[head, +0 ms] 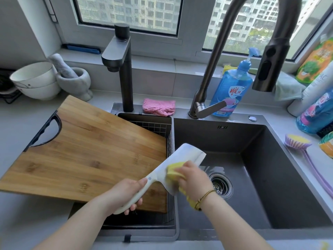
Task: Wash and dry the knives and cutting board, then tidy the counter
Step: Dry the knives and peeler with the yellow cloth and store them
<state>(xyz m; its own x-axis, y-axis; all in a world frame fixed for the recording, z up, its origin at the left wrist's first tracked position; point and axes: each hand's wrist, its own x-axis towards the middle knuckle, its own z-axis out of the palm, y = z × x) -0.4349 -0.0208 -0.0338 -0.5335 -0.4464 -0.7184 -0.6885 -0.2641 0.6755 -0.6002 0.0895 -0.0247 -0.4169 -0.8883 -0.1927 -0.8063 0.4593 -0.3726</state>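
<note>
Fingers of your left hand [126, 191] are curled around the white handle of the knife [187, 156], and the thumb lies along the top, near the blade. You hold the knife above the wall between the two basins. The wide blade points away from you and to the right, with its flat side up. Your right hand [194, 177] grips a yellow sponge [175, 170] and presses it on the blade, close to the handle.

The cutting board [93, 147] lies tilted, partly on the counter and partly over the left basin, where its right end goes down into the wire basket [162, 129]. Its black handle is at the far left edge.

The sink [270, 177] is dark, and its round drain [220, 185] is just right of your right hand. Behind it a pink cloth [159, 107] lies between the short tap [124, 69] and the tall faucet [234, 42]. A blue soap bottle [232, 87] stands beside the tall one. A purple brush [297, 141] lies on the counter at the right.
</note>
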